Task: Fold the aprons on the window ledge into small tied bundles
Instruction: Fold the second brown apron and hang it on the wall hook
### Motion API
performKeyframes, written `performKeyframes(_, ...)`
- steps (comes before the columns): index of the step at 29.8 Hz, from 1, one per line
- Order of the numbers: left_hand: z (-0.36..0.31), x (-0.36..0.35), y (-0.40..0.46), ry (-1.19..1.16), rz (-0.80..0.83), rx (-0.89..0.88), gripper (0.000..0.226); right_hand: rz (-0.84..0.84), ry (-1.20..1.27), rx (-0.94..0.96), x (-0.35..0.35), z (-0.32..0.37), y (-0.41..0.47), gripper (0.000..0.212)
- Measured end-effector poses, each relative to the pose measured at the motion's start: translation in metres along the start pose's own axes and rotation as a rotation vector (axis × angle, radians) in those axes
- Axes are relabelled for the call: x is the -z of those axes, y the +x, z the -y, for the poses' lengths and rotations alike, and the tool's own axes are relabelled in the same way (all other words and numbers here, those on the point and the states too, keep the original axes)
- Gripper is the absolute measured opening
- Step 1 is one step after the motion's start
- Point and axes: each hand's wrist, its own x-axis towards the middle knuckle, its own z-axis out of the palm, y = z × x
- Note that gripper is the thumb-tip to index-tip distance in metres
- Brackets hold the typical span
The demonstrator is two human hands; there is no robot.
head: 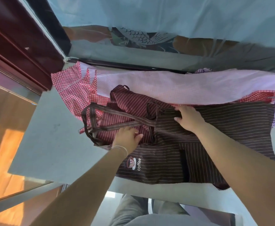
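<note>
- A grey window ledge carries a pile of aprons.
- A brown striped apron lies spread on top, nearest the person.
- A maroon striped apron lies beside it.
- The right hand presses flat, fingers straight, on the brown one.
- The left hand rests flat on the maroon one.

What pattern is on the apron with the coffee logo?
Dark brown with thin pale stripes, seen in the head view: coffee apron.

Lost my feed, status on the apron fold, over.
Left hand flat on maroon striped apron. Right hand flat on brown coffee apron, spread, unfolded. Straps loose; checked aprons beneath.
</note>
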Motion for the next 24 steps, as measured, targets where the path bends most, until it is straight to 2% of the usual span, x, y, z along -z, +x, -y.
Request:
performKeyframes(2,-0.017,-0.007,0.005,-0.014,-0.110,-0.095,0.041,0.064,-0.124,0.022,0.002,-0.011,0.005,0.053)
performKeyframes(4,-0.034,-0.010,0.010,-0.036,-0.271,-0.191,0.043,0.053,-0.161,0.083,0.003,-0.018,0.007,0.046)
performKeyframes(5,-0.041,-0.009,0.014,-0.045,-0.294,-0.203,0.048,0.039,-0.145,0.116,0.005,-0.021,0.008,0.040)
performKeyframes(7,-0.053,-0.006,0.028,-0.033,-0.234,-0.173,0.059,-0.013,-0.089,0.159,0.010,-0.027,0.009,0.034)
performKeyframes(10,-0.065,-0.006,0.052,0.081,-0.148,-0.108,0.065,-0.094,-0.009,0.143,0.018,-0.039,0.014,0.038)
performKeyframes(14,-0.077,-0.006,0.069,0.145,-0.133,-0.046,0.054,-0.093,-0.071,0.195,0.016,-0.047,0.020,0.039)
performKeyframes(17,-0.086,-0.004,0.081,0.217,-0.122,-0.044,0.046,-0.107,-0.016,0.162,0.015,-0.053,0.027,0.039)
performKeyframes(22,-0.100,0.011,0.101,0.089,0.046,0.126,0.068,-0.031,-0.022,0.109,0.009,-0.061,0.033,0.057)
performKeyframes(24,-0.110,0.015,0.114,-0.119,0.168,0.224,0.073,0.003,-0.037,0.152,0.008,-0.067,0.035,0.063)
